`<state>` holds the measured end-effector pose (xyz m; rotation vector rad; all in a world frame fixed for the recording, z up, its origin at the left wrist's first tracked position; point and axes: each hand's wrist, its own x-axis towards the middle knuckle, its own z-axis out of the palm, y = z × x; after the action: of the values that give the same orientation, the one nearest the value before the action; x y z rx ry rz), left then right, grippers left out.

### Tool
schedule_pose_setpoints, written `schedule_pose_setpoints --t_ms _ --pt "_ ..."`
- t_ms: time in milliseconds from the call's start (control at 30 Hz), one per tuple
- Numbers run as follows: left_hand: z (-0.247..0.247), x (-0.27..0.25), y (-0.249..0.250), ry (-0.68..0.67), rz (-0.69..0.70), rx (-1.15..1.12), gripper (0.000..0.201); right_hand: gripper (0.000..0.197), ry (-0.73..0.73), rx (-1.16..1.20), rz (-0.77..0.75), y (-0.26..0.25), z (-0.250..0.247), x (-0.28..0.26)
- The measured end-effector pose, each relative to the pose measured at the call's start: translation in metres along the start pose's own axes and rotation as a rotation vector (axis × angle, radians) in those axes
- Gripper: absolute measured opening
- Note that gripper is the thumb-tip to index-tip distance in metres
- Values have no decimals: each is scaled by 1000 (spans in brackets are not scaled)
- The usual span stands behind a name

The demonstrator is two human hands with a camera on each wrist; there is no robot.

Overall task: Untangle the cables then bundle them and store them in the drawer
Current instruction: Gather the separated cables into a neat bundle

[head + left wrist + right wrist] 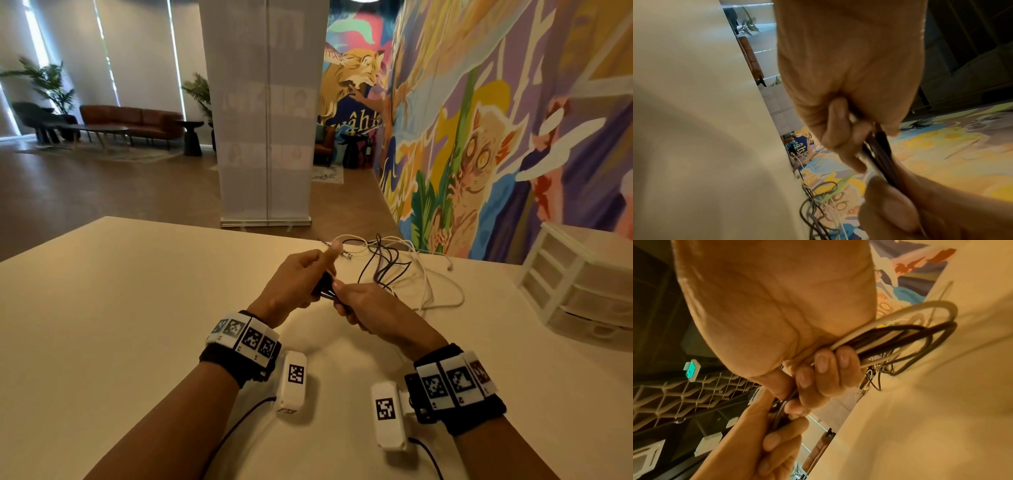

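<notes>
At the lower centre of the head view my left hand (294, 284) and right hand (368, 308) meet above the worktop (120, 325), each grip clamped on the cables (394, 270). That view shows only dark strands between my knuckles. The right wrist view shows more: my curled fingers (822, 363) are wrapped round a bunch of smooth round cords, thick off-white ones and dark ones, which loop out to the right of the frame. The left wrist view shows my left fingers (836, 120) pinching flat dark strands that run down into my right grip at lower right.

Beyond my hands, toward centre right, the loose ends lie in thin black and white loops on the matte cream worktop. At the right edge stands a white plastic drawer unit (575, 284) with translucent fronts, all closed. Farther off are a grey pillar (267, 113) at top centre, a painted mural wall (496, 120) at right and a brown sofa (133, 121) at upper left.
</notes>
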<state>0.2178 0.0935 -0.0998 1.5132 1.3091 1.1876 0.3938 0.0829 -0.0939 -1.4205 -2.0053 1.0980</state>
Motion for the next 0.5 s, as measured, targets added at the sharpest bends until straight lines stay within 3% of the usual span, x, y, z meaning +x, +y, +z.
schedule_pose_setpoints --t_ms 100,200,267,300,367,500 --pt "2 5 -4 151 44 6 38 61 35 -62 -45 -5 5 -2" --pt "-2 8 -1 222 68 -3 32 65 39 73 4 -9 2 -3" --pt "-3 7 2 240 90 -10 32 46 87 6 56 -7 1 -5" --pt "-4 7 2 241 92 -5 32 30 150 -18 90 -4 -1 -5" --pt "-4 6 2 215 66 -1 33 20 207 -74 98 2 -1 -4" --pt "-7 3 4 60 44 -43 49 47 293 -131 -6 4 -10 -2"
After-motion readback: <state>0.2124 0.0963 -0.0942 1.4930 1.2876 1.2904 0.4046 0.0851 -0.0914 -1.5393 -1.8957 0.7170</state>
